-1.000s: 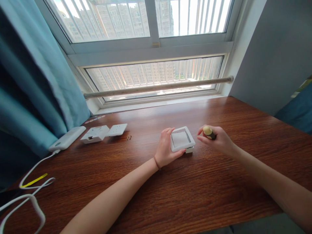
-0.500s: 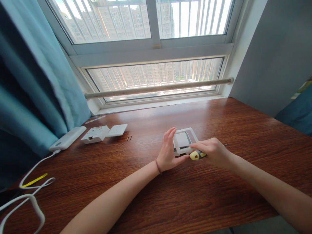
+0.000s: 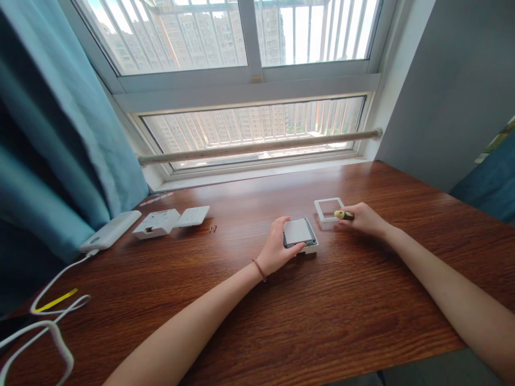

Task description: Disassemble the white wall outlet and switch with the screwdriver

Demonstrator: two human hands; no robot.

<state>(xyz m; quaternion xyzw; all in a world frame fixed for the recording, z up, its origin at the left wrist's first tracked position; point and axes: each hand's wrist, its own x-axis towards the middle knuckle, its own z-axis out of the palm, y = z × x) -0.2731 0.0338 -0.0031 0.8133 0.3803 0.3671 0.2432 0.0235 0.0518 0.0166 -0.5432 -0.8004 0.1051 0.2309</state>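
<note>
My left hand [image 3: 276, 244] wraps round the near-left side of a square wall switch [image 3: 298, 231], thumb along its near edge. Its white panel faces up, with a dark inner rim exposed around it and a white box below. To the right, my right hand [image 3: 366, 220] is closed on a screwdriver [image 3: 344, 215], its yellow-and-black handle pointing left; the shaft is hidden. The same hand's fingers are at the near-right corner of a thin white square frame [image 3: 323, 219], which is at or just above the tabletop; I cannot tell which.
On the left of the wooden table [image 3: 241, 321] are a white box [image 3: 156, 223], a white plate [image 3: 193, 215] and two small screws [image 3: 212, 229]. Further left lie a white power bank [image 3: 110, 230] with its cable [image 3: 64, 268] and a yellow strip [image 3: 55, 300].
The white frame has come off the wall switch and moved right and away with my right hand, which keeps the screwdriver. My left hand stays at the switch, its fingers now lower round it.
</note>
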